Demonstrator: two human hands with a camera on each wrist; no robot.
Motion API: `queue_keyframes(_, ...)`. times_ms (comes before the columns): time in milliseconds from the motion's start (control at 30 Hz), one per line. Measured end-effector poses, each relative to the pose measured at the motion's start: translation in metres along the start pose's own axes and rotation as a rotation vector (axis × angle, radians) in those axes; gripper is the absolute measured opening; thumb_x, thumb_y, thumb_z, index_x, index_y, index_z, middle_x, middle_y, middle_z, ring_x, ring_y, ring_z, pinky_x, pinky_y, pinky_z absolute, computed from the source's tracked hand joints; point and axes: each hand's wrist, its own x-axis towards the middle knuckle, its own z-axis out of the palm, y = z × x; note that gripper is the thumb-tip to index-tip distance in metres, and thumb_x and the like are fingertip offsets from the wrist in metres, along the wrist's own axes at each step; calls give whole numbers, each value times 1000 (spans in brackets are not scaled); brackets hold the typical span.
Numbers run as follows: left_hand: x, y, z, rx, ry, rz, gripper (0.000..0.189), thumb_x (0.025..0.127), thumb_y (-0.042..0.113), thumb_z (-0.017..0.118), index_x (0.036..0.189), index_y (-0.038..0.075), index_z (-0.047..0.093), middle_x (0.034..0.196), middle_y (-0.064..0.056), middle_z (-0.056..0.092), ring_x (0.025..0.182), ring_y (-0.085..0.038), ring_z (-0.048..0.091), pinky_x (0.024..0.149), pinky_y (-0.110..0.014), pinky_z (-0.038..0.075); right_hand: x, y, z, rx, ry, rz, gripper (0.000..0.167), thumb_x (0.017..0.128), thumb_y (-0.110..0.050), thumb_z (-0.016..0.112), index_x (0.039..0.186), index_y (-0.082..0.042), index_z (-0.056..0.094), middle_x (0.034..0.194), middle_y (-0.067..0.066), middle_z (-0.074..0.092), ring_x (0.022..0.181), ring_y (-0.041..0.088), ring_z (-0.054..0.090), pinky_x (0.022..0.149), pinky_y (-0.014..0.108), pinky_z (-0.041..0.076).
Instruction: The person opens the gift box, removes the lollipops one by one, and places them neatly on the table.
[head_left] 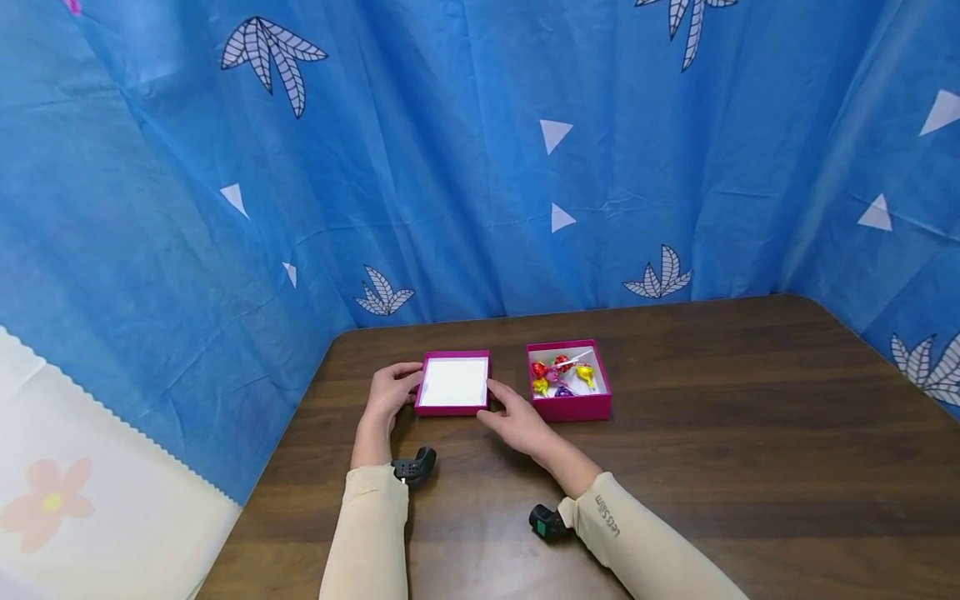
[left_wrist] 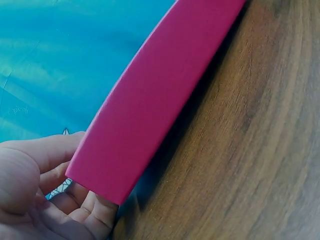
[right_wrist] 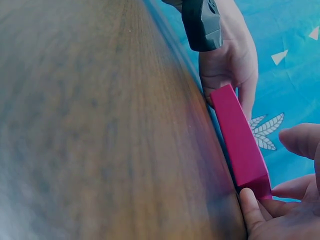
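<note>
A shallow magenta box lid, white inside, faces up near the table's far left. My left hand holds its left edge; in the left wrist view, fingers curl beneath the corner and the thumb lies along the upper rim. At the opposite side is my right hand, its fingers touching the lid's corner while the thumb stands apart. A dark shadow runs under the lid's front wall. Right of it stands a deeper magenta box containing several shiny wrapped lollipops.
The brown wooden table extends far to the right of the box. A blue patterned curtain hangs behind the table's back edge. Black wrist cameras protrude between the forearms, low over the tabletop.
</note>
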Motion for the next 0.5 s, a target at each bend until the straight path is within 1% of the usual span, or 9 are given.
queue_keyframes(233, 1, -2, 0, 18, 9, -5, 34, 98, 22, 65, 130, 12, 65, 137, -13, 56, 113, -27, 55, 89, -30, 56, 0, 1, 0, -5, -2, 5, 65, 98, -24, 63, 155, -11, 35, 160, 13, 36, 140, 34, 44, 112, 51, 43)
queue_keyframes(333, 0, -3, 1, 24, 11, 0, 33, 98, 21, 65, 130, 10, 65, 136, -14, 57, 110, -28, 56, 86, -29, 56, 0, 1, 0, -11, 1, 7, 65, 98, -24, 64, 155, -11, 36, 160, 13, 36, 141, 34, 44, 113, 51, 43)
queue_keyframes(500, -1, -1, 3, 52, 15, 5, 33, 98, 21, 65, 129, 10, 66, 133, -15, 58, 105, -27, 57, 80, -24, 54, 0, 1, 0, -10, 8, -3, 66, 98, -24, 63, 155, -10, 35, 162, 13, 34, 147, 35, 36, 115, 52, 40)
